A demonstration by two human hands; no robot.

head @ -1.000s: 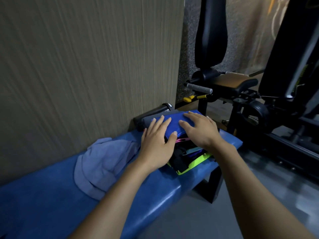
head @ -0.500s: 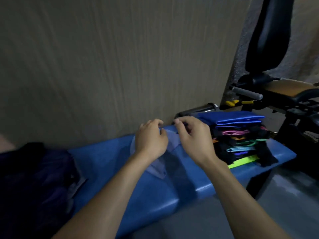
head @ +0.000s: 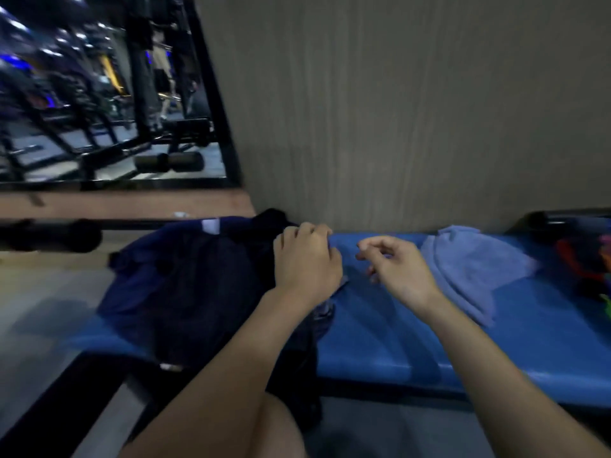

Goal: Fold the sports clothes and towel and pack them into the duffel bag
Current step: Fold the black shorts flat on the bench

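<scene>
Resting on surface (head: pixel 413 345): one duffel bag (head: pixel 198 285) left, one towel (head: pixel 476 269) right.
Left hand (head: pixel 305 262): fingers curled, grip unclear.
Right hand (head: pixel 396 269): fingers loosely curled, empty.

A blue padded worktop (head: pixel 413 352) stands against a grey-brown grained wall (head: pixel 396 110); a black-framed mirror (head: pixel 109 94) shows dim gym machines; grey floor (head: pixel 43 312) below.
</scene>
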